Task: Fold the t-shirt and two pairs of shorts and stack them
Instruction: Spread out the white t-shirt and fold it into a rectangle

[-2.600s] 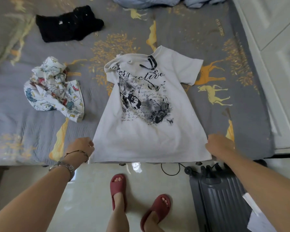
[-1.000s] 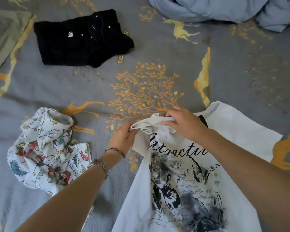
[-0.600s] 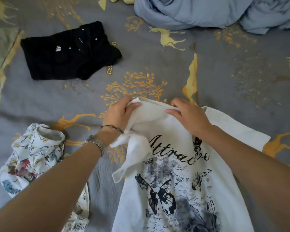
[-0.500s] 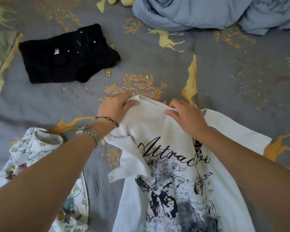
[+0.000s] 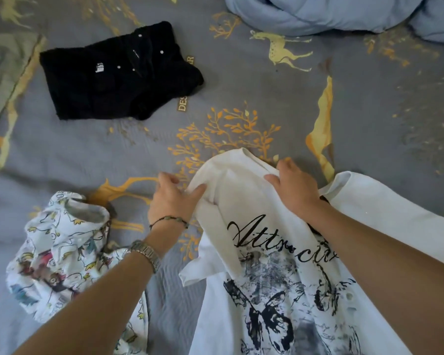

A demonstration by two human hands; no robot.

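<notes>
The grey bedspread (image 5: 241,103) lay under everything, printed with gold deer and branches and a tab reading "DES…R", partly hidden. On it my white t-shirt (image 5: 267,252) sprawled face up, "Attracti…" in black script over a butterfly print. The patterned shorts (image 5: 62,254) sat crumpled to its left, the black shorts (image 5: 113,73) farther up. I judged I was only straightening the shirt's shoulder, folding not yet begun. My left hand (image 5: 172,201) pinched the sleeve seam; my right hand (image 5: 292,188) pressed the collar, fingers fairly flat. Next, the sleeve wanted pulling out smooth.
</notes>
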